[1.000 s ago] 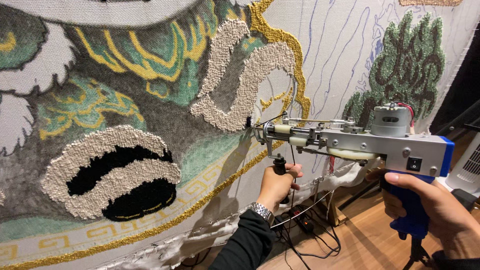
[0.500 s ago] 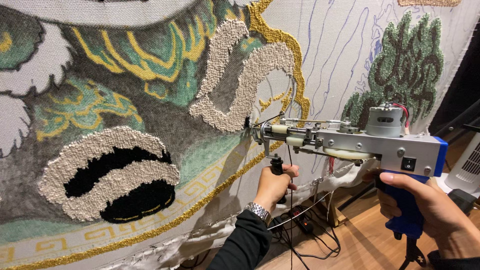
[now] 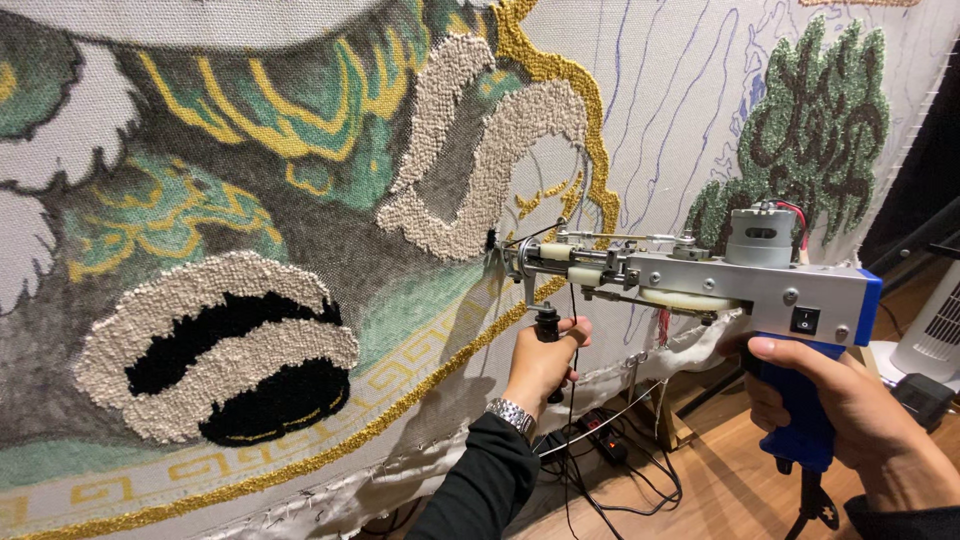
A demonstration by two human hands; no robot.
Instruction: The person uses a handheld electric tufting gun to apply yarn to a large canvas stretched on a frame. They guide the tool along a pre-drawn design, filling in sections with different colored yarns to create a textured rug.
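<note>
I see my right hand [image 3: 850,410] wrapped around the blue grip of the tufting gun [image 3: 700,280], fingers curled tight over the handle just under the grey metal body. My left hand [image 3: 545,360] is closed in a fist around the gun's black front handle [image 3: 547,325], which hangs below the nose of the tool; a metal wristwatch [image 3: 512,415] sits on that wrist above a dark sleeve. Both hands are fully clenched, neither open at all.

The gun is held level, its needle end pressed against the stretched tufting cloth [image 3: 660,110], touching it just right of a looped beige patch [image 3: 470,150] and below a curving gold line [image 3: 590,130]. A thin dark yarn strand runs down from the nose past my left fist.

Lower left on the cloth is a beige and black tufted shape [image 3: 220,350]. To the upper right is a green tufted shape [image 3: 810,130]. Cables and a power strip [image 3: 605,450] lie on the wooden floor [image 3: 720,490] beneath.
</note>
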